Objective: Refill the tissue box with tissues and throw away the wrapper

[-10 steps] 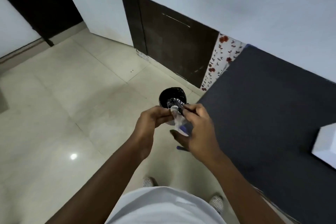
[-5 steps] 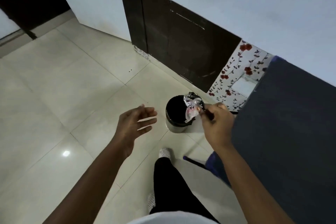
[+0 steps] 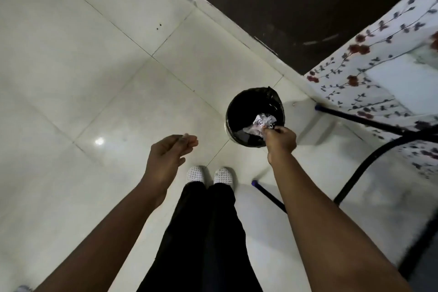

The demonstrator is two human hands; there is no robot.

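The right hand (image 3: 280, 138) is pinching the wrapper (image 3: 262, 123) over the bin (image 3: 254, 117), at 1 o'clock from the shoes. The wrapper is looking light, thin and crumpled, so a fingertip pinch at its edge is enough. The left hand (image 3: 167, 155) is hanging half open and empty.

View: single head camera, worn on my head; no second view to share the scene.
Facing: steeply downward, along my body to the tiled floor (image 3: 94, 78).
Lower frame: my two forearms, my dark trousers (image 3: 203, 232), my white shoes (image 3: 209, 175).
Centre: my left hand (image 3: 166, 156) and right hand (image 3: 280, 140), close to the lens.
Farther: bin (image 3: 254, 123) on the floor beyond my feet.
Optics: wide-angle, edges bowed.
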